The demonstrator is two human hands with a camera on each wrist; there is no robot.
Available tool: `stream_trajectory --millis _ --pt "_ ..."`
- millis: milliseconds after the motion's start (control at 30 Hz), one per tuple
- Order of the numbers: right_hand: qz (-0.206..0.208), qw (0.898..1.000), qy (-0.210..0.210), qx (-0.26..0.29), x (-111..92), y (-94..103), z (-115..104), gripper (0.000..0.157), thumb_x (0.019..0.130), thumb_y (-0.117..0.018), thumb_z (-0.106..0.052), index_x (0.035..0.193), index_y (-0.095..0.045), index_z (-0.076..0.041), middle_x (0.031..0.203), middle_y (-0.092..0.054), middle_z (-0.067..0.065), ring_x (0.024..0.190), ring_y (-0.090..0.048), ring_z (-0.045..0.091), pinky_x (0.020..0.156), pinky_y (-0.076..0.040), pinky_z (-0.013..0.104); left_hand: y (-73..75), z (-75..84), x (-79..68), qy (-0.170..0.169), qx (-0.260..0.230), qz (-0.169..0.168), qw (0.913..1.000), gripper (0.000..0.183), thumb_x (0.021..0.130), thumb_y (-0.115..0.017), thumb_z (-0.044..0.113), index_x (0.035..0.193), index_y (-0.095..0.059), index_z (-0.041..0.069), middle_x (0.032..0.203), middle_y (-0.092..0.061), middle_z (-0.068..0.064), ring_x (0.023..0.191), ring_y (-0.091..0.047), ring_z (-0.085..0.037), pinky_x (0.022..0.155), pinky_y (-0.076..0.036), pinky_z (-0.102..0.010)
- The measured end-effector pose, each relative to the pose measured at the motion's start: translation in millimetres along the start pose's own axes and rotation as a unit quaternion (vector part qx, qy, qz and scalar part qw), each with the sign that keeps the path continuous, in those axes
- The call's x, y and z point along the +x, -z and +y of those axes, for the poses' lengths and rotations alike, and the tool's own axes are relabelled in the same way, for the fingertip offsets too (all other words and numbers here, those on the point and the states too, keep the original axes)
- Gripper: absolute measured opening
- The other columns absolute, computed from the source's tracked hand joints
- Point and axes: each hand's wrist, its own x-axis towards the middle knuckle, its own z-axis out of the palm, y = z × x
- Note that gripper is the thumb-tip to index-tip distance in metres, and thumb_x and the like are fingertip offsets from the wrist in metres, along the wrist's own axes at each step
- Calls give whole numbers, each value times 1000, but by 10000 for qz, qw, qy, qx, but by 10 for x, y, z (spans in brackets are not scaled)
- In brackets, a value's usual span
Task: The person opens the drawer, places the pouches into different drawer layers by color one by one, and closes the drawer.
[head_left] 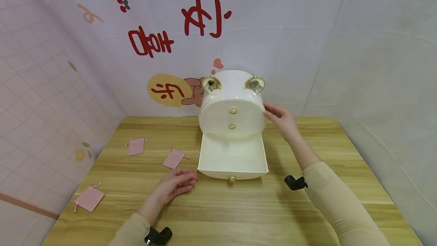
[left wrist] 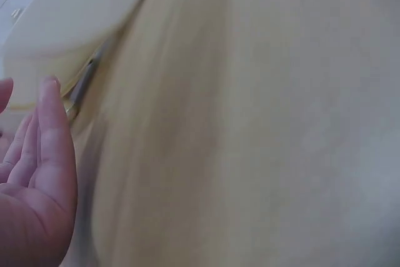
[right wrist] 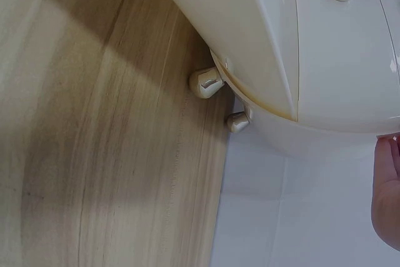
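Note:
A white drawer box (head_left: 246,115) with gold ears and gold knobs stands at the back middle of the table. Its bottom drawer (head_left: 232,155) is pulled out toward me, with bare white floor showing inside. My right hand (head_left: 281,120) touches the box's right side with its fingers; in the right wrist view the hand (right wrist: 389,198) shows at the box's edge, above its gold feet (right wrist: 205,83). Beside the drawer's front left corner, my left hand (head_left: 172,185) lies low over the table, fingers relaxed and nothing held. The left wrist view shows that hand (left wrist: 44,186) at the left edge.
Pink drawstring pouches lie on the left of the wooden table (head_left: 239,212): one nearest the drawer (head_left: 173,158), a second farther back (head_left: 136,146), a third near the left edge (head_left: 90,199). Printed cloth (head_left: 283,29) hangs close behind the box.

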Motion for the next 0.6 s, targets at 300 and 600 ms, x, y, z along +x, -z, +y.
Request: stream_trajectory --millis 300,600 --pt "9 10000 -5 47 -4 -5 -3 48 96 -67 -29 139 -58 -10 139 -57 12 131 -49 25 105 -44 38 252 261 39 -309 -92 570 9979 14 101 -56 7 115 -54 4 102 -73 -5 91 -70 -12 79 -57 -27" --pt "37 10000 -26 74 5 -7 16 49 96 -68 -30 139 -58 -10 139 -57 12 130 -50 24 103 -45 33 456 510 114 -554 -104 1060 9928 21 104 -54 13 122 -48 4 98 -74 0 93 -69 -12 85 -56 -28"
